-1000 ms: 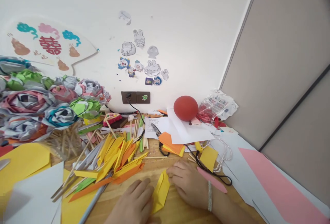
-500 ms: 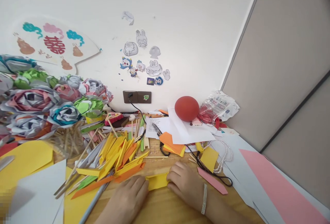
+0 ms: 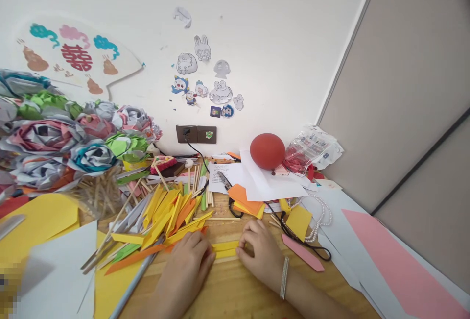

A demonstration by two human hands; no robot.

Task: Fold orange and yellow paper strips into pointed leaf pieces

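Between my two hands lies a strip of folded yellow paper (image 3: 225, 249), low over the wooden table, with a crease running along its length. My left hand (image 3: 189, 265) grips its left end with fingers curled and thumb pressed in. At the right end, my right hand (image 3: 259, 250) pinches the paper between thumb and fingertips; a silvery bracelet is on that wrist. Both ends of the strip are partly hidden by my fingers. Just beyond my left hand is a heap of folded yellow and orange paper strips (image 3: 172, 213).
Paper flowers (image 3: 47, 135) crowd the left. Scissors (image 3: 223, 180) and a red balloon (image 3: 267, 151) sit at the back. A black cord (image 3: 323, 254), a pink paper strip (image 3: 303, 253) and a pearl string (image 3: 325, 213) lie right. Yellow and white sheets (image 3: 60, 270) cover the left front.
The yellow paper looks narrower, with a lengthwise crease now showing. My right hand's fingers have lifted into a more arched pinch, and my left thumb shows more. The camera view has shifted slightly.
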